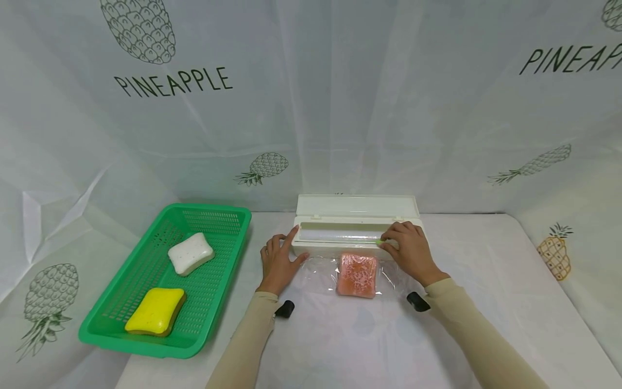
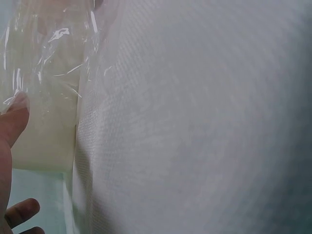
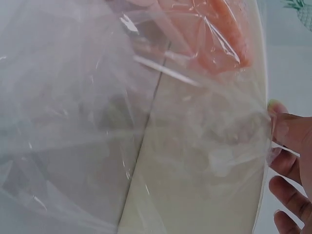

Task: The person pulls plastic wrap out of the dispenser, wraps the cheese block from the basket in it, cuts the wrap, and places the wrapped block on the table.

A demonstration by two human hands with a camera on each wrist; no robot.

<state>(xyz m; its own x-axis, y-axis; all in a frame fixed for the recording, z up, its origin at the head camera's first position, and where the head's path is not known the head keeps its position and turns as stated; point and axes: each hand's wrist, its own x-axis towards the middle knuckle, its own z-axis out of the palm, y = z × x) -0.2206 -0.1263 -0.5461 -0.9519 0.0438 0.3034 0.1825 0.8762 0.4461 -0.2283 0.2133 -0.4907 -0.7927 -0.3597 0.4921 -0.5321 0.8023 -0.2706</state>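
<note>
A white cling film dispenser [image 1: 316,248] stands at the table's back edge with its lid [image 1: 357,205] raised and a film roll [image 1: 335,235] inside. My right hand [image 1: 410,251] pinches a small green slide cutter [image 1: 379,242] on the dispenser's front edge, towards the right end. At the left end, my left hand [image 1: 279,265] rests with thumb on the front wall and index finger at the top corner. In the left wrist view that thumb [image 2: 17,117] presses on clear film. An orange-pink sponge [image 1: 357,275] lies against the front, with clear film [image 3: 195,117] around it.
To the left is a green plastic basket [image 1: 228,286] with a white sponge [image 1: 191,254] and a yellow sponge [image 1: 155,312] in it. Behind the white table [image 1: 486,254] hangs a curtain [image 1: 350,108] printed with pineapples.
</note>
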